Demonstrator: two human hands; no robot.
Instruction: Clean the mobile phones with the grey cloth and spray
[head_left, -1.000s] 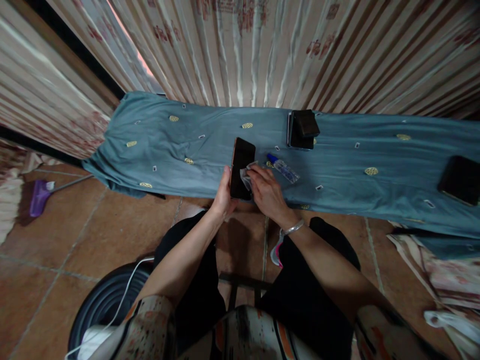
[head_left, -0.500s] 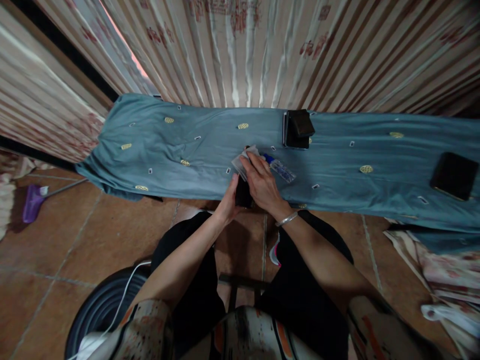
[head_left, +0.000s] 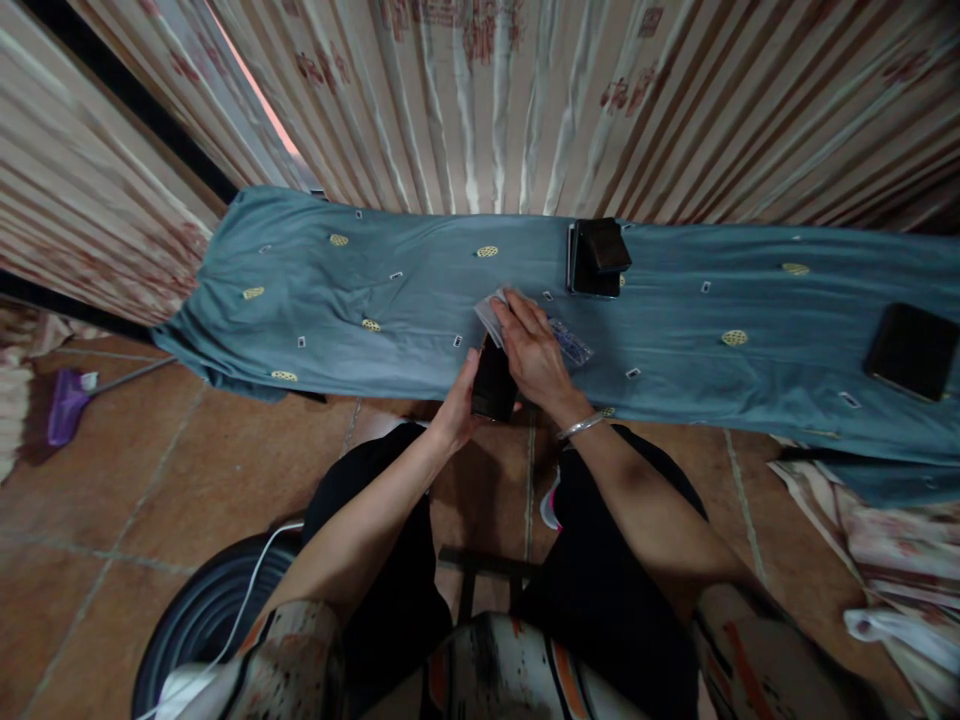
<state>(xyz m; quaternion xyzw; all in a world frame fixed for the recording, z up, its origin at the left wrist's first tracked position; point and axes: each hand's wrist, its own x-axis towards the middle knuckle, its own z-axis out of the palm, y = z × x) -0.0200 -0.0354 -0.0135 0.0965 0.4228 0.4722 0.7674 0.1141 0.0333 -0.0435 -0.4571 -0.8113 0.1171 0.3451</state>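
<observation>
My left hand (head_left: pixel 456 408) is wrapped round a flat black device that looks like a phone (head_left: pixel 493 382), held tilted at the near edge of the cloth-covered surface. Pressed under the fingers of my right hand (head_left: pixel 534 352) is a pale wiping cloth (head_left: pixel 490 314), lying over the phone's far end. A clear bottle with blue on it (head_left: pixel 571 343) lies just right of my right hand, its near part hidden by the fingers. Beyond it, a small stack of dark flat devices (head_left: pixel 596 275) rests on the cloth, a smaller dark block (head_left: pixel 609 245) on top.
Teal patterned fabric (head_left: pixel 420 300) covers the long surface, with a dark square case (head_left: pixel 911 350) at its right. Curtains (head_left: pixel 517 110) hang behind. A purple broom (head_left: pixel 67 405) lies on the tiles at left. A round black base with a white cable (head_left: pixel 206 610) stands near my left leg.
My right hand has slid slightly right with the wiping cloth, showing more of the phone's black face and covering the bottle's blue end. The left hand keeps its hold.
</observation>
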